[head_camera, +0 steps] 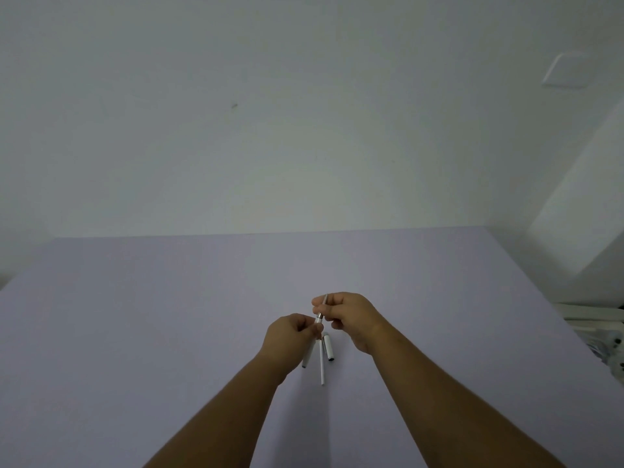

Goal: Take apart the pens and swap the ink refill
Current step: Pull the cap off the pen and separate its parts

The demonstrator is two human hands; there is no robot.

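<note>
Pale lilac covers the flat table (169,315), with both hands held just above it near the middle. The left hand (290,339) pinches the white barrel end of a slim pen (319,319), while the right hand (351,315) grips its thin grey refill end, farther away. Below them on the table lie a thin white tube (322,363) and, just right of it, a short white pen cap (328,347).
</note>
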